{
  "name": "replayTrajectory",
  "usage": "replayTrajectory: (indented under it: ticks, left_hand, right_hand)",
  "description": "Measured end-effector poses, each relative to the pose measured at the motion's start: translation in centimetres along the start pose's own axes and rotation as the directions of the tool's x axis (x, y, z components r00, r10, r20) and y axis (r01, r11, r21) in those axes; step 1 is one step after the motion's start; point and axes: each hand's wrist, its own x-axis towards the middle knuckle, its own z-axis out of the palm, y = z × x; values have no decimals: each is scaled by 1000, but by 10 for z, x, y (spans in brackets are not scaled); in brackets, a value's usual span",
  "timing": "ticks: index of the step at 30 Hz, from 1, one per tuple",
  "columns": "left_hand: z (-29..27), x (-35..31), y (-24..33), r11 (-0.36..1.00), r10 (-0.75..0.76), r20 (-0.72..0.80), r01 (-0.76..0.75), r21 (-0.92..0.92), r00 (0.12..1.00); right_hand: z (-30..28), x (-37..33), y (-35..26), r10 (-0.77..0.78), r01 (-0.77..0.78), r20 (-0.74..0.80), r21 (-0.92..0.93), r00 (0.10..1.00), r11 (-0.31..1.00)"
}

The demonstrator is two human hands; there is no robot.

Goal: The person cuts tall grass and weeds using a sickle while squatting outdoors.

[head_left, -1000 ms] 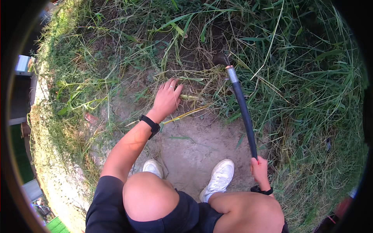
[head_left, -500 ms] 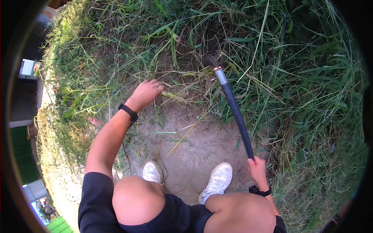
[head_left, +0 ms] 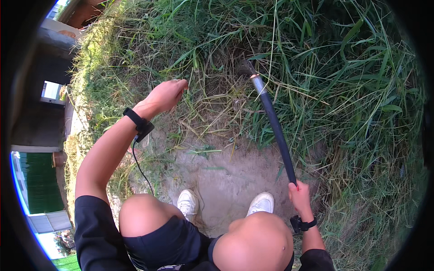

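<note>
In my right hand, closed round the lower end, is a sickle with a long dark handle. Its metal collar gleams near the far end, and the dark curved blade is partly sunk in the green grass. My left hand hovers at the left over the grass edge, apart from the sickle. Its fingers are curled in and no stems stick out of it, though the palm side is hidden. Cut, yellowish stalks lie between the hand and the blade.
Black straps with small boxes sit on both wrists; a thin cable hangs from the left one. My white shoes stand on bare soil, knees bent close in front. Tall grass fills the right side. A building with a green panel is at far left.
My left hand has lifted off the stalks and drawn slightly up and left, its fingers curling in. The sickle and right hand have barely moved. The whole view has shifted a little.
</note>
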Motion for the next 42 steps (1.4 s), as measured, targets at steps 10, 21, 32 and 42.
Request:
replayTrajectory:
  ticks: [10,21,32,42]
  left_hand:
    - [46,117,-71,640,-653,75,602,-479,754]
    - [81,144,-62,-304,-422,502,404,-863,755]
    - [148,82,-110,-342,-542,379,215,-915,750]
    - [205,-46,-117,79,-587,128,214,-974,800]
  right_hand:
    - [-4,-9,-19,3,-8,46,104,999,995]
    - [8,-31,-71,66,-96,-124,-252,990,963]
    - [68,40,-257,-26,-1,-56,-440,998,898]
    - [174,167,-358,-11,45,108,-317,994,947]
